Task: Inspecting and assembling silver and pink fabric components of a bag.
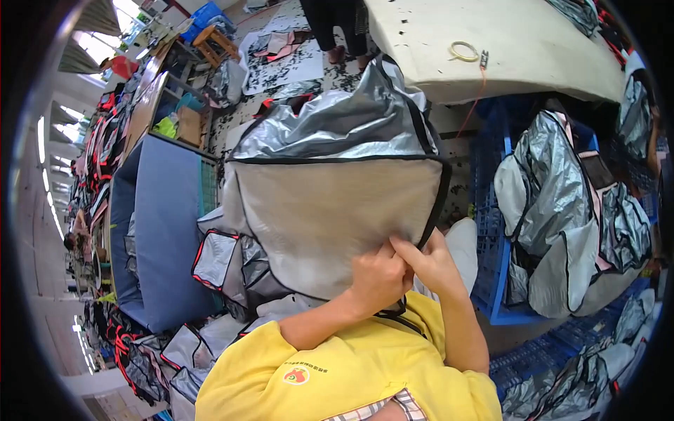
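Note:
Across my lap lies a sewn bag piece (pixel 330 210) with a grey fabric panel, shiny silver lining and black edge binding. Its silver part (pixel 337 126) bulges up at the far side. At the panel's near right corner my left hand (pixel 380 276) is closed in a fist-like pinch on the fabric. Right beside it, nearly touching, my right hand (pixel 430 265) pinches the black-bound edge. Whether anything small sits between the fingertips cannot be made out. To the left of the panel rests a smaller silver piece (pixel 216 259) with red binding.
A blue crate (pixel 495 281) on the right holds silver and grey bag pieces (pixel 554 189). A cream table (pixel 435 42) at the far right carries a tape roll (pixel 463 51). On the left stands a blue-grey padded bin (pixel 172 231). Another person's legs (pixel 337 28) show at the back.

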`<state>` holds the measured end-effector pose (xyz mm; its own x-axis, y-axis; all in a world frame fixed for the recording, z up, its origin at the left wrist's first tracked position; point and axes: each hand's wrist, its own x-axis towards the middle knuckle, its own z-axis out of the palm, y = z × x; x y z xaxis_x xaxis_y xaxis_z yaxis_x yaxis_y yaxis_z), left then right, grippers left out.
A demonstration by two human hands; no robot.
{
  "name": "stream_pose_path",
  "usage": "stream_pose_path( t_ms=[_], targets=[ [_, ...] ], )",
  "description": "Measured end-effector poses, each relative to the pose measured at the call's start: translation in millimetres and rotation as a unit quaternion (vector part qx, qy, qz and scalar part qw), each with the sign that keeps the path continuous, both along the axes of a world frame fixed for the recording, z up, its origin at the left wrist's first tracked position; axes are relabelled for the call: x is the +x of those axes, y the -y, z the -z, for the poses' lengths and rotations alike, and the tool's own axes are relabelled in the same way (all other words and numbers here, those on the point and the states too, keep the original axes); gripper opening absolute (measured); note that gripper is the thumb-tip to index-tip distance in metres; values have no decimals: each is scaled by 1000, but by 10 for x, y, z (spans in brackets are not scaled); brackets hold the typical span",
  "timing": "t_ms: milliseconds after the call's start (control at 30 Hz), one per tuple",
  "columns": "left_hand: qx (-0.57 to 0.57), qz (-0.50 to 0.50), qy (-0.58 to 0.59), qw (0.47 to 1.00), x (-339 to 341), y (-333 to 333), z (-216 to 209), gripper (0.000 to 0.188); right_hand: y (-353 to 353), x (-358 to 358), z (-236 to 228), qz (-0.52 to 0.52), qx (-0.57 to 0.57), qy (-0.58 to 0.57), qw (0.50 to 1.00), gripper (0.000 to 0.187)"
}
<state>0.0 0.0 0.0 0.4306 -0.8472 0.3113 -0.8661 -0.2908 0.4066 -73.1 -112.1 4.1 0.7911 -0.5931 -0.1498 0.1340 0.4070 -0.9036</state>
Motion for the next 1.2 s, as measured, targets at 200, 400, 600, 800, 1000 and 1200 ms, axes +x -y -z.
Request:
stream_pose_path(
  t_ms=[200, 400, 600, 800, 1000, 1200],
  targets=[
    [-9, 86, -58, 995, 97, 23, 12, 15, 170, -84, 288, 7, -133, -202, 970, 27],
    [-117, -131, 32, 984, 1214, -461, 419, 34, 287, -435, 178, 79, -164, -200, 963, 30],
    [-85, -197, -474, 854, 1514, -553, 760, 48, 738, -1850, 594, 233, -26, -150, 961, 52],
    [-145, -27, -888, 436, 697, -186, 939, 44, 800, -2648, 1053, 253, -24, -186, 949, 36],
    [-115, 19, -841, 528, 849, -180, 773, 41, 740, -2485, 773, 241, -39, -198, 949, 23],
    [-237, 88, -778, 576, 1294, 169, -286, 37, 738, -2044, 275, 322, -142, -195, 916, 26]
  ],
)
